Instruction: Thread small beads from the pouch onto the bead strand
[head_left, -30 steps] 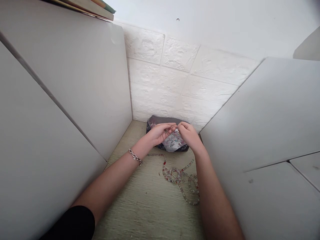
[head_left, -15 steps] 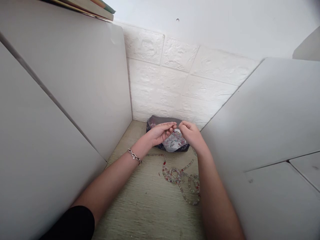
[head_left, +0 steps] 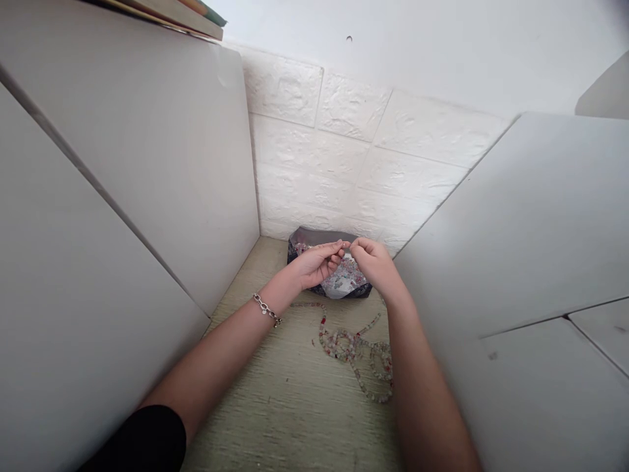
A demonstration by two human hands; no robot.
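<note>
Your two hands meet above an open bag (head_left: 322,235) that has dark, patterned sides and a grey inner lining. Loose beads (head_left: 346,278) in pink, white and pale green lie inside the bag. Your left hand (head_left: 314,263), over the middle of the bag, has its thumb and fingers drawn together at the tips; whether they pinch anything is too small to tell. Your right hand (head_left: 372,259), over the bag's right end, is curled with its fingertips close to those of the left, and you cannot tell what, if anything, it grips. A long bead strand (head_left: 350,347), mostly pale with a few red beads, lies in loose loops on the greenish table (head_left: 275,406), nearer to you than the bag. One stretch of it runs left toward your left wrist, which wears a silver chain bracelet (head_left: 265,309). Behind the bag rises a white brick-patterned wall (head_left: 314,164). A pale panel stands to either side of the bag, and books (head_left: 167,14) lie high up to its left.
</note>
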